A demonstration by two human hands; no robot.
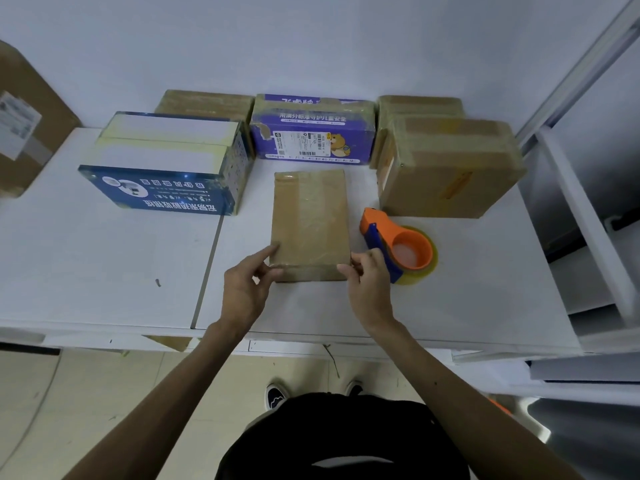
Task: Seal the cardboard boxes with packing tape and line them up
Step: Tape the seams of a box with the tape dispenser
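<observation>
At the middle of the desk point(104, 265), a flat box point(310, 220) lies with its long side running from 6 to 12 o'clock, its top covered in glossy tape. The left hand point(244, 289) pinches the box's near corner at 7 o'clock, forefinger on top and thumb against the near face. The right hand point(369, 282) grips the near corner at 5 o'clock with curled fingers. Just beside the box at 3 o'clock sits an orange tape dispenser point(398, 247), close to the right hand. A blue box point(166, 168) at 10 o'clock, a purple box point(311, 129) at 12 and a brown box point(446, 171) at 2 stand farther back. The flat box looks light and fairly stiff, though thin cardboard may dent under a hard squeeze, and the tape likely makes the top slick. Holding it by opposite side edges or corners seems safest.
</observation>
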